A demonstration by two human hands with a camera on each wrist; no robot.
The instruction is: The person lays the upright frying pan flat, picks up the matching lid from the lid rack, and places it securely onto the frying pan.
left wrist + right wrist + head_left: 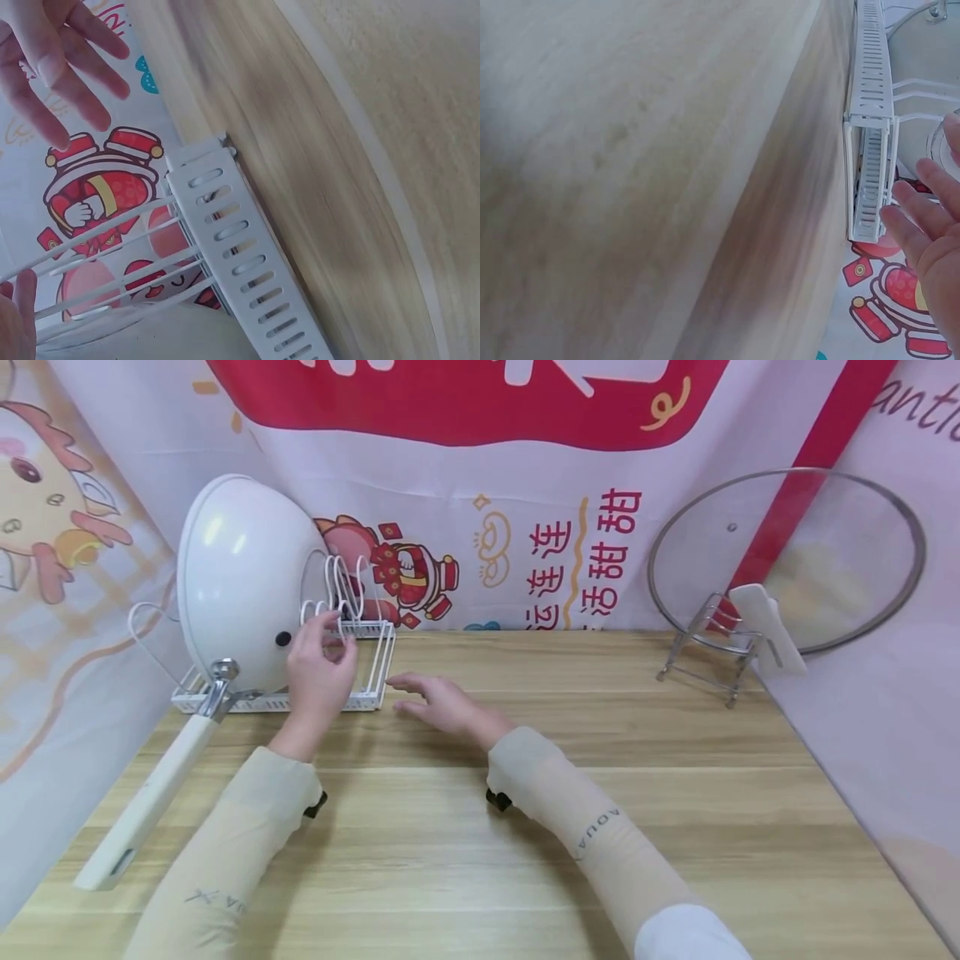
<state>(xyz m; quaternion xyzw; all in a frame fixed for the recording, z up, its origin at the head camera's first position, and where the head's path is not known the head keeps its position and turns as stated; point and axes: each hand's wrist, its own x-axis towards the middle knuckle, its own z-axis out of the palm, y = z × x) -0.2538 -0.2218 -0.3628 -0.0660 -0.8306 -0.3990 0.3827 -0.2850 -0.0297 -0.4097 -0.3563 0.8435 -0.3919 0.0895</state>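
A white wok [240,568] with a long pale handle [150,802] stands on its side in a white dish rack [348,700], its base turned toward the rack's wire dividers. My left hand [318,672] is over the rack beside the wok base, fingers loosely bent near the divider tops; a gap shows between thumb and forefinger. Whether it touches a wire is unclear. Past the rack's right end, my right hand [438,702] hovers with its fingers extended, holding nothing. In the left wrist view, wire dividers [120,281] reach toward the left hand's fingertips [26,300].
At the back right, a large glass lid [840,560] leans upright in a small metal stand [708,614], a white spatula [768,627] beside it. The wooden table [600,827] meets a printed cloth backdrop [450,527]. The wok handle sticks out toward the front left.
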